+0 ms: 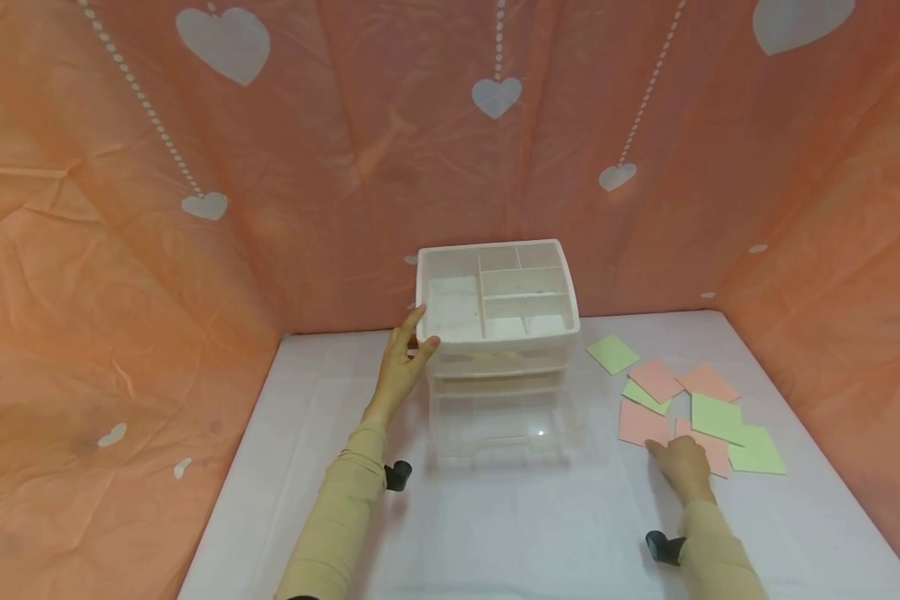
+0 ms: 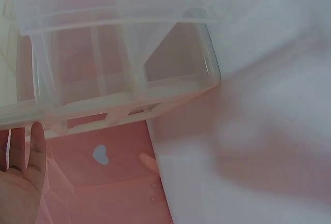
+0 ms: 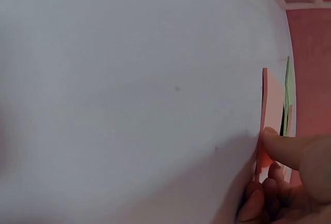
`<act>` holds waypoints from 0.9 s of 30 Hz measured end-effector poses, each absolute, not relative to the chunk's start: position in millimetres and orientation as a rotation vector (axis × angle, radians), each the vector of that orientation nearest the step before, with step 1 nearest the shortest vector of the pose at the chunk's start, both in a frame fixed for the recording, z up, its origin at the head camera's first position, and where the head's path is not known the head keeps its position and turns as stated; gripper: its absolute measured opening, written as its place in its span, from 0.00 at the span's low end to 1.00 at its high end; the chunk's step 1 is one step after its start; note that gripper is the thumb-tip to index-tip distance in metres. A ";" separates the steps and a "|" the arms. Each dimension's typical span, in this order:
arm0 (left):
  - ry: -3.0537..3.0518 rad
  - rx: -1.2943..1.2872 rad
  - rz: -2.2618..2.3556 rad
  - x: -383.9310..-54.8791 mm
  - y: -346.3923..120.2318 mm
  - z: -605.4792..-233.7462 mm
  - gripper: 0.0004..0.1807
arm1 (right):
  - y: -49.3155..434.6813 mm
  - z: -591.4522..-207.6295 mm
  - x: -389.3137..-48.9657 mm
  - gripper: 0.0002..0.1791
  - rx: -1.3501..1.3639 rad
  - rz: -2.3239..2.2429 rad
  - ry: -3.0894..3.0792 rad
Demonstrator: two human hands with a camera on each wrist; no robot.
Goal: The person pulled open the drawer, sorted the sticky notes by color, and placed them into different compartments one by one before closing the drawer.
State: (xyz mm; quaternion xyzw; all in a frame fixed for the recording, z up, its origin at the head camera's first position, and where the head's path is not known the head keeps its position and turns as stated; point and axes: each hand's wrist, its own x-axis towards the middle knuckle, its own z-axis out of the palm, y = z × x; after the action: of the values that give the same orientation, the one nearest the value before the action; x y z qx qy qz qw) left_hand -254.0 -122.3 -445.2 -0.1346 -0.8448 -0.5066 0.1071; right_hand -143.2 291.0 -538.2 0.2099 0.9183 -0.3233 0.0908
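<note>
A white plastic drawer organizer (image 1: 495, 337) stands on the table, with a divided tray on top and a clear lower drawer (image 1: 498, 417) pulled out toward me. My left hand (image 1: 401, 367) touches its upper left edge, thumb near the front corner; in the left wrist view its straight fingers (image 2: 36, 146) meet the rim. At the right, my right hand (image 1: 682, 467) is among pink and green sticky notes. It pinches a pink sticky note pad (image 3: 271, 100) at its corner, thumb on the near edge and the other fingers curled. Those fingertips are partly hidden.
Several more notes lie spread around the right hand, including a green one (image 1: 612, 354) nearer the organizer and another green one (image 1: 757, 451) farther right. Faint yellow shapes show through the organizer's upper drawer. Orange cloth (image 1: 390, 167) with hearts encloses the white table (image 1: 510, 533).
</note>
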 end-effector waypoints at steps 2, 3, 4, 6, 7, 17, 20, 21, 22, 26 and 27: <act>-2.485 -0.399 -1.486 -254.4 -122.1 -444.7 0.32 | 292.5 -539.4 -143.5 0.28 0.583 -0.942 2.737; -2.480 -0.403 -1.482 -254.7 -121.9 -444.9 0.32 | 293.1 -540.0 -143.4 0.26 0.565 -0.935 2.753; -2.480 -0.405 -1.481 -254.9 -121.7 -444.9 0.32 | 293.9 -541.1 -142.7 0.24 0.552 -0.935 2.767; -2.485 -0.405 -1.482 -254.9 -121.5 -444.8 0.32 | 294.6 -541.7 -140.4 0.21 0.548 -0.956 2.792; -2.484 -0.405 -1.483 -254.8 -121.3 -444.8 0.32 | 294.9 -541.4 -139.1 0.20 0.555 -0.976 2.800; -2.470 -0.419 -1.483 -254.7 -122.6 -445.4 0.32 | 294.3 -536.3 -126.7 0.19 0.692 -1.159 2.813; -2.471 -0.415 -1.484 -254.8 -122.7 -444.9 0.32 | 292.4 -534.3 -123.9 0.18 0.741 -1.221 2.788; -2.473 -0.413 -1.483 -254.8 -122.7 -444.7 0.32 | 291.7 -534.0 -122.9 0.18 0.756 -1.244 2.780; -2.478 -0.409 -1.482 -254.9 -122.8 -444.8 0.32 | 290.9 -533.6 -122.2 0.18 0.768 -1.260 2.779; -2.487 -0.401 -1.482 -255.4 -122.8 -444.8 0.32 | 287.9 -532.8 -120.0 0.17 0.799 -1.302 2.828; -2.486 -0.399 -1.483 -255.7 -122.9 -444.9 0.32 | 287.3 -532.8 -120.0 0.16 0.806 -1.307 2.845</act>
State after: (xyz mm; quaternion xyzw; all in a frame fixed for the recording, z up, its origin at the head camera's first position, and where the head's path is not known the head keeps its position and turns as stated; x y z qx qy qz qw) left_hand -255.7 -122.9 -444.9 -0.1358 -0.8457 -0.5044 0.1094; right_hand -120.0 287.3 -532.8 0.2490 0.8791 -0.4038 -0.0458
